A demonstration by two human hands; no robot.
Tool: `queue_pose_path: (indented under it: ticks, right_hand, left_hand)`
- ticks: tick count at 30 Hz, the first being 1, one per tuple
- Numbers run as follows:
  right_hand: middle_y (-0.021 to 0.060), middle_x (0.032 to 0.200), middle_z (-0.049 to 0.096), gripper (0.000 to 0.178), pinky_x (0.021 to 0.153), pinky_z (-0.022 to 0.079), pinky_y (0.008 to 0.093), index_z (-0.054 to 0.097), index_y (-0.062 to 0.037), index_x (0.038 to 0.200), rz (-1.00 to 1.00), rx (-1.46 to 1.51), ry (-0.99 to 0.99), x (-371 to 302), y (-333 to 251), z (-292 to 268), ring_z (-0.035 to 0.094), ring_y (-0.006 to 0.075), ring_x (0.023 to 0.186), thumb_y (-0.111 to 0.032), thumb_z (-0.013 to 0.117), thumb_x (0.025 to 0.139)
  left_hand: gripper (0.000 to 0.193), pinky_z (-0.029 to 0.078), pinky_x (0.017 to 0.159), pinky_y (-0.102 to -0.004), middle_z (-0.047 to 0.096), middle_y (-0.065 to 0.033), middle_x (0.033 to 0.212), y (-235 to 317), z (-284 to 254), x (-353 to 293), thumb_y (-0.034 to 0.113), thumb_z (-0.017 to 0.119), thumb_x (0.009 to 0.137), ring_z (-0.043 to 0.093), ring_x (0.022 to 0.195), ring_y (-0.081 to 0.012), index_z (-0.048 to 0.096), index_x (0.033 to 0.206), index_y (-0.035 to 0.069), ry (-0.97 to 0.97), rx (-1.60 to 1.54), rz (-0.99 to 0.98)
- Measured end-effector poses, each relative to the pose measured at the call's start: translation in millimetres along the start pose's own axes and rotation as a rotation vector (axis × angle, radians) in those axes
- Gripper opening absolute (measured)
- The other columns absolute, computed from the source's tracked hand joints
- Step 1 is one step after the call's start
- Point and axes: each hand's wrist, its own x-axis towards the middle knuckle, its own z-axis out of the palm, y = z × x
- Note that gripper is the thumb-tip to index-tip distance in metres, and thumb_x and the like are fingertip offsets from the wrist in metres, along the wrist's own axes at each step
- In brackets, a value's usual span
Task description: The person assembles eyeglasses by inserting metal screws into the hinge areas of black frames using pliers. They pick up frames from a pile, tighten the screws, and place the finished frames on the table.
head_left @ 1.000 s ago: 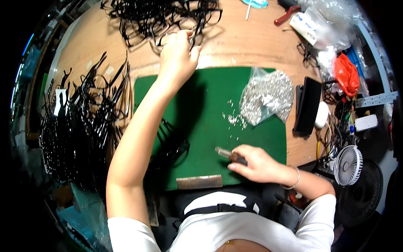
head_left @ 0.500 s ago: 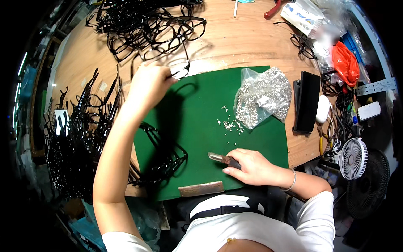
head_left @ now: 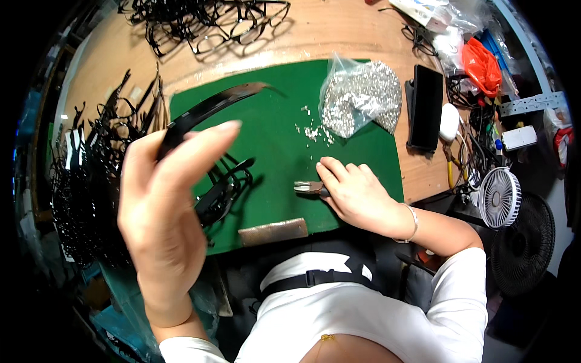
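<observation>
Raised close to the camera, my left hand (head_left: 163, 212) is closed on a black glasses frame (head_left: 209, 110), blurred by motion. Over the green mat (head_left: 272, 121), my right hand (head_left: 366, 199) grips a pair of pliers (head_left: 310, 187), jaws pointing left. Several more black frames (head_left: 221, 193) lie on the mat's left part, partly hidden behind my left hand. A clear bag (head_left: 348, 100) of tiny silvery pieces sits at the mat's far right, with some loose pieces (head_left: 313, 133) spilled beside it. At the near edge lies a flat metal block (head_left: 273, 232).
Black glasses frames are heaped at the far left (head_left: 206, 27) and hang densely along the left side (head_left: 91, 199). To the right are a black phone (head_left: 425, 109), a white mouse (head_left: 448, 123), cables, a red plastic bag (head_left: 482, 66) and a small white fan (head_left: 500, 197).
My left hand has come back from the far heap toward me, lifting the glasses frame. My right hand still holds the pliers. The whole view has shifted slightly.
</observation>
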Motion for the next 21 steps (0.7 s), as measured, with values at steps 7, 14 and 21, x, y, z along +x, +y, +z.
queue_pose_path:
  ticks: [7,14,21]
  right_hand:
    - [0.0172,0.089,0.052,0.027,0.067,0.046,0.0393,0.050,0.0010,0.092,0.133,0.391,0.029,-7,17,-25,0.056,0.0333,0.076,-0.016,0.061,0.074]
    - [0.0184,0.075,0.056,0.014,0.065,0.045,0.0430,0.052,0.0007,0.080,0.311,0.453,-0.017,12,26,7,0.056,0.0352,0.073,-0.009,0.056,0.072]
    - [0.0195,0.077,0.055,0.012,0.068,0.045,0.0425,0.051,0.0022,0.080,0.243,0.378,-0.100,13,26,11,0.056,0.0358,0.074,-0.008,0.053,0.073]
  left_hand:
    - [0.017,0.041,0.059,-0.0198,0.054,-0.0147,0.106,-22,-42,-26,-0.003,0.050,0.077,0.054,0.067,-0.0110,0.057,0.092,-0.007,-0.012,0.509,-0.189]
    - [0.034,0.050,0.041,-0.0260,0.059,-0.0312,0.078,20,-4,-59,0.009,0.065,0.071,0.062,0.056,-0.0252,0.044,0.092,-0.009,0.049,-1.197,-0.677]
    - [0.075,0.046,0.069,-0.0229,0.054,-0.0253,0.108,24,57,-88,-0.013,0.060,0.070,0.057,0.067,-0.0122,0.014,0.128,-0.002,-0.103,-1.179,-0.663]
